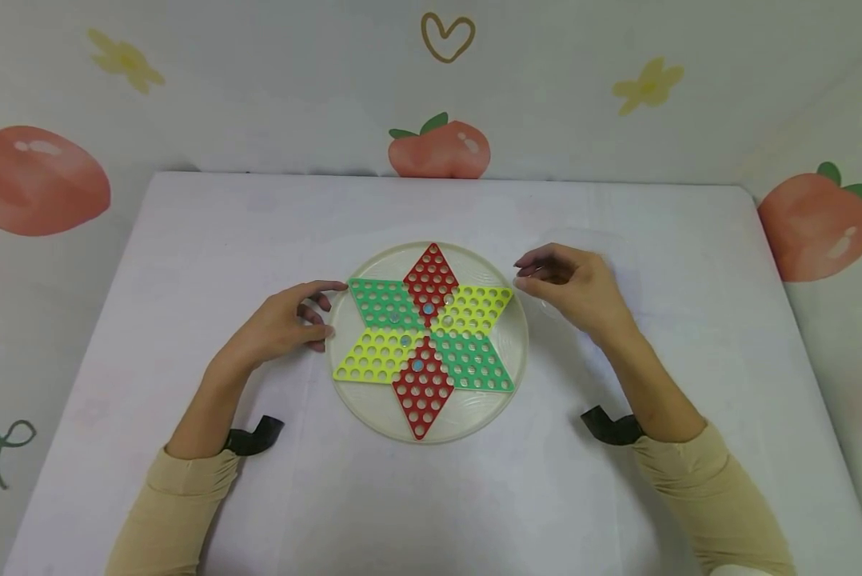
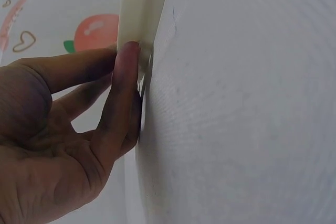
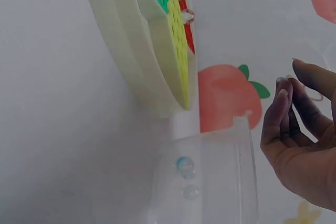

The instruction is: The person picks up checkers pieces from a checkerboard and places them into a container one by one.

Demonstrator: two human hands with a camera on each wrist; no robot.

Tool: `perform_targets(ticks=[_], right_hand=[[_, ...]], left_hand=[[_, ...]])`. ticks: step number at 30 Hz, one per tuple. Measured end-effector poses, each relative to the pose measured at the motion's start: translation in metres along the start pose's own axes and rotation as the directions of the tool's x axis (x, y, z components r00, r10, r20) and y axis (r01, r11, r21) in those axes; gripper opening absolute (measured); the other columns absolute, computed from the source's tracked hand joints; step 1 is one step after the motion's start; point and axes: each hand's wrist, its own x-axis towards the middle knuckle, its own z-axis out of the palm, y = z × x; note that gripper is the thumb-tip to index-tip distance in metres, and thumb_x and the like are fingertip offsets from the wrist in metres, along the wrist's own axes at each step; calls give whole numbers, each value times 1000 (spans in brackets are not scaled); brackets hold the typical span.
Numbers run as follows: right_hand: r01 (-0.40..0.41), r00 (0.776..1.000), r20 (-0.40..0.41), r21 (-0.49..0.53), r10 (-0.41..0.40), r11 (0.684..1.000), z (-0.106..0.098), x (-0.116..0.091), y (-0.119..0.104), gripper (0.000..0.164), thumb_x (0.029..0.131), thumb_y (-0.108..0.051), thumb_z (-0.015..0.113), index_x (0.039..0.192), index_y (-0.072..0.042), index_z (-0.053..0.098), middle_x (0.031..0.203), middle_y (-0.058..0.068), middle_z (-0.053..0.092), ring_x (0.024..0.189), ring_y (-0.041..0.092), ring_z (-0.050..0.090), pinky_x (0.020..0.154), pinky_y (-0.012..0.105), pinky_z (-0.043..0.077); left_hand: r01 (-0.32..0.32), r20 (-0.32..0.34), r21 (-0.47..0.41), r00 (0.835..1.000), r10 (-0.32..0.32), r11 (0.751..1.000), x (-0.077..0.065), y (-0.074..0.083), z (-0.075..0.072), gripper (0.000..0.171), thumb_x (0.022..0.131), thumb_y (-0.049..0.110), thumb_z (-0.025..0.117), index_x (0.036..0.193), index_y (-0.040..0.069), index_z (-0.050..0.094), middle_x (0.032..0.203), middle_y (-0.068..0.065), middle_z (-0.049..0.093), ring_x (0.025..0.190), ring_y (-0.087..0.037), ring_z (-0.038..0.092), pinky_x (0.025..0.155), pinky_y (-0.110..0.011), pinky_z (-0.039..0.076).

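A round Chinese checkers board (image 1: 460,416) with a red, green and yellow star lies on the table. Several clear and bluish glass marbles (image 1: 429,309) sit in holes around its centre. My left hand (image 1: 287,320) is at the board's left side, index finger and thumb spread along the rim; in the left wrist view its fingertips (image 2: 128,51) touch the pale edge. Off the board's upper right edge hovers my right hand (image 1: 575,284), thumb and index finger apart, with no marble visible between them. Below that hand stands a clear plastic box (image 3: 226,156) holding loose marbles (image 3: 185,166).
The white table (image 1: 431,512) ends at a pale wall (image 1: 294,96) printed with fruit, flowers and a heart. A black strap (image 1: 254,438) juts from the left wrist, and another black strap (image 1: 611,426) from the right.
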Motion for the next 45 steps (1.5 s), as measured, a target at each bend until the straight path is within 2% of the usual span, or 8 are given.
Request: perform_targets(ticks=[7, 15, 20, 30, 40, 45], right_hand=[[18, 999, 37, -5, -18, 1000, 12, 0, 3, 25, 86, -15, 78, 108, -5, 71, 101, 8, 69, 87, 17, 66, 77, 21, 54], [27, 995, 91, 79, -35, 997, 26, -2, 6, 24, 86, -11, 78, 107, -2, 70, 106, 17, 68, 88, 16, 68, 78, 22, 55], [48, 994, 97, 102, -58, 994, 34, -1, 7, 24, 85, -9, 78, 106, -1, 70, 104, 16, 69, 86, 17, 68, 77, 22, 55], [60, 989, 135, 67, -68, 996, 55, -2, 11, 24, 87, -11, 77, 108, -3, 69, 103, 11, 71, 88, 21, 68, 78, 26, 56], [71, 978, 189, 115, -92, 991, 68, 2, 17, 24, 85, -5, 77, 108, -1, 71, 103, 14, 72, 86, 21, 70, 72, 25, 57], [83, 974, 207, 54, -93, 995, 74, 3, 22, 23, 84, -6, 78, 106, -4, 73, 102, 9, 73, 82, 18, 70, 72, 25, 56]], left_hand=[[11, -11, 7, 1000, -11, 1000, -2, 0, 0, 64, 87, -4, 71, 145, 12, 50, 117, -17, 50, 97, -30, 56, 70, -32, 60], [4, -22, 50, 1000, -3, 999, 1, -3, 1, 66, 84, -5, 73, 144, 12, 51, 117, -17, 52, 96, -30, 58, 68, -31, 60], [3, -21, 52, 1000, -2, 999, 2, -3, 1, 66, 84, -6, 72, 144, 11, 51, 117, -17, 52, 95, -30, 59, 68, -31, 60], [17, -21, 47, 1000, -16, 999, 1, -1, 1, 67, 84, -6, 73, 144, 11, 50, 117, -17, 52, 95, -30, 58, 68, -31, 60], [23, -26, 33, 999, -22, 999, 0, 2, 0, 66, 85, -5, 73, 144, 13, 51, 117, -17, 52, 96, -29, 59, 68, -31, 60], [21, -22, 30, 1000, -20, 999, -1, 2, 1, 65, 85, -4, 73, 144, 13, 51, 117, -16, 52, 94, -28, 60, 68, -31, 60]])
